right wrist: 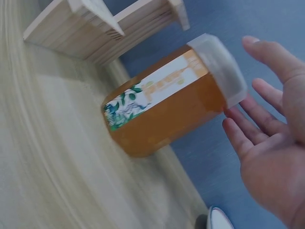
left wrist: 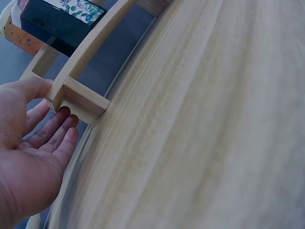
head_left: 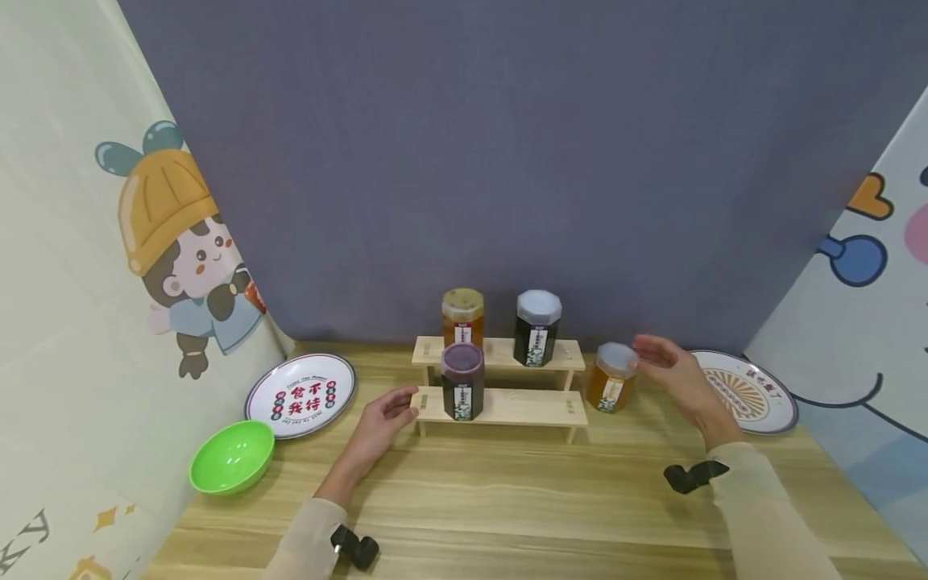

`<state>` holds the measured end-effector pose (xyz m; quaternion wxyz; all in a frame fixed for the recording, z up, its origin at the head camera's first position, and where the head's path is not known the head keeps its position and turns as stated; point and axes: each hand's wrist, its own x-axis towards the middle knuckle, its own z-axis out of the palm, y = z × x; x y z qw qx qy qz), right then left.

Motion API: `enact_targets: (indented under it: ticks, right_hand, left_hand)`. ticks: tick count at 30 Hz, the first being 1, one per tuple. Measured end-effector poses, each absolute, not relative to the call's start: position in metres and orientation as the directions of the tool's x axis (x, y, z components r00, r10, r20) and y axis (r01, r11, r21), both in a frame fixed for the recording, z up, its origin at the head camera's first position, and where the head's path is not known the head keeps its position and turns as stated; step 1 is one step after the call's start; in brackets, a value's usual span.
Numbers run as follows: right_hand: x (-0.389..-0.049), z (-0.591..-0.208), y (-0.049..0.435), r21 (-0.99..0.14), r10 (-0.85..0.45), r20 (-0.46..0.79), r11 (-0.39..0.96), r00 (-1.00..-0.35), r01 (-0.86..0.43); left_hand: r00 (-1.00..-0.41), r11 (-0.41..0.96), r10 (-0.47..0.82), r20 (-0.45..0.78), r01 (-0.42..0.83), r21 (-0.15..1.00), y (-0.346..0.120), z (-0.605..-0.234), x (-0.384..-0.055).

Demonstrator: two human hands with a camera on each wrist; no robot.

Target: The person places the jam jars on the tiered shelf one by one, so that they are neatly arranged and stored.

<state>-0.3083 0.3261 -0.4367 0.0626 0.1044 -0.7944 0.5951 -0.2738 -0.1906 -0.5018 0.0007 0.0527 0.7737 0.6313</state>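
My left hand (head_left: 382, 421) is at the left end of the lower tier of a wooden two-step rack (head_left: 518, 407). In the left wrist view its thumb touches the board's end, and the loosely bent fingers lie beside the short leg (left wrist: 86, 98). On that tier stands a jar with a purple lid (head_left: 463, 383). A jar with a yellow lid (head_left: 461, 312) and a dark jar with a white lid (head_left: 537, 329) stand on the upper tier. My right hand (head_left: 673, 377) hovers beside the lid of an amber jar (right wrist: 164, 98), fingers spread and relaxed. That jar stands upright on the table, right of the rack.
A green bowl (head_left: 232, 457) and a white plate with red characters (head_left: 300, 395) are on the left of the wooden table (head_left: 507, 515). Another patterned plate (head_left: 779, 399) lies behind my right hand. A grey-blue backdrop (head_left: 493, 161) rises behind the rack.
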Motion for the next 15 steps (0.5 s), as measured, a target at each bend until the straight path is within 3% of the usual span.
enact_targets:
  ticks: [15]
  right_hand:
    - [-0.322, -0.465, 0.317, -0.951, -0.144, 0.087, 0.284, -0.986, -0.126]
  left_hand:
    - [-0.993, 0.206, 0.073, 0.089, 0.102, 0.973, -0.189, -0.501, -0.273]
